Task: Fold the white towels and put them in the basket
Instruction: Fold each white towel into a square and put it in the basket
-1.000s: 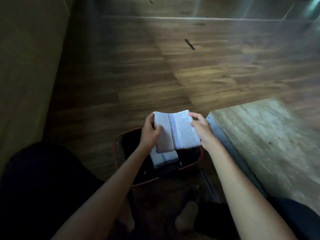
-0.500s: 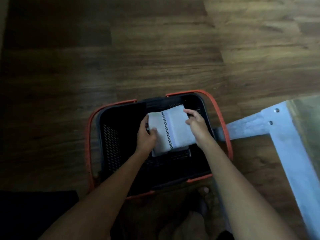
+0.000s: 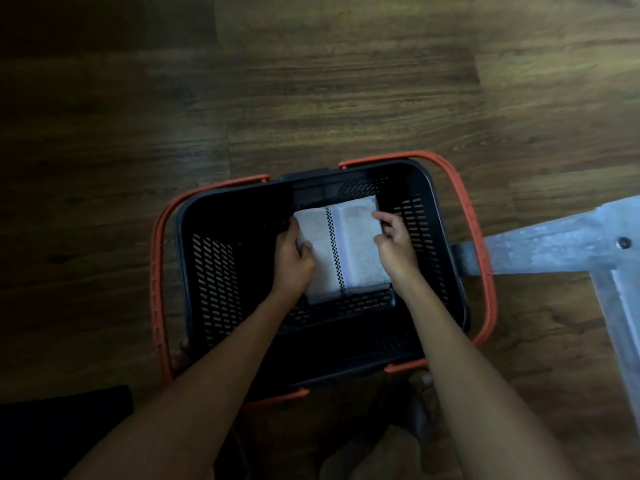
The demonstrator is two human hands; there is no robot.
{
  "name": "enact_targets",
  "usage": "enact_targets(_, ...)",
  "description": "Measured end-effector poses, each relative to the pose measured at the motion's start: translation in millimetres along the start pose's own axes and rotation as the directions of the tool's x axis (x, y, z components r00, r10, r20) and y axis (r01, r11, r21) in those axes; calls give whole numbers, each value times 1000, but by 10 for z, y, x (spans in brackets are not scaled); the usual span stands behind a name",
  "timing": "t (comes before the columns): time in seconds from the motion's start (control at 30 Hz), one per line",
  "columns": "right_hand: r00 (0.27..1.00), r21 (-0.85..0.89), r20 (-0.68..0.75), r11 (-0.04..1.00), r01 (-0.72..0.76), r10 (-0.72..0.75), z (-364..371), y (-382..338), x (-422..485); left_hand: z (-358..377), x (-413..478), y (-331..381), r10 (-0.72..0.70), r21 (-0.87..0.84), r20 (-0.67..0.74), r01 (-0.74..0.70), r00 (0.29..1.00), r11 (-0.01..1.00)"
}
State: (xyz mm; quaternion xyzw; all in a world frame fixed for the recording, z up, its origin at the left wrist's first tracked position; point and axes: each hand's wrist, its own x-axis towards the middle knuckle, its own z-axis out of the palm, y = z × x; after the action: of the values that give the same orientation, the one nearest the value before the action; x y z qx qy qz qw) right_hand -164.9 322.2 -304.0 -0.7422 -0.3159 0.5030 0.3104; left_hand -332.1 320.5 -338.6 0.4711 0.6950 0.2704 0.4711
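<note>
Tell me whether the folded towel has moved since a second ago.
Yes. Against the basket, the folded towel went down: it was held above the rim, and now it sits low inside.

A floor (image 3: 311,98) of dark brown wooden planks is being viewed from above, and nearly the whole view is being filled by it. The planks are being shown running sideways, with thin seams and streaky grain faintly picked out. The room is being lit dimly: the upper right is being caught by paler light, while the left side is being lost in shadow. At the right edge, a grey metal frame (image 3: 554,247) is being shown, one bar running sideways, another downwards, with a dark bolt (image 3: 623,242) set in it.
</note>
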Motion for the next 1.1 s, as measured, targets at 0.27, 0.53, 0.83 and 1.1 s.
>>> enact_targets(0.27,964,-488,50,836,253,-263,25,82,-60,-81,-131,-75,277,355,15,-264,961,897)
enact_targets(0.53,877,-922,226,198,332,-423,152,347,66,48,-42,-266,262,751,289,-388,921,534)
enact_targets(0.83,919,-937,246,169,307,-308,188,344,102,-6,24,-212,172,752,381,-413,908,514)
enact_targets(1.1,959,-939,125,283,197,-254,15,-347,-580,-637,-281,485,305,716,302,-426,903,553)
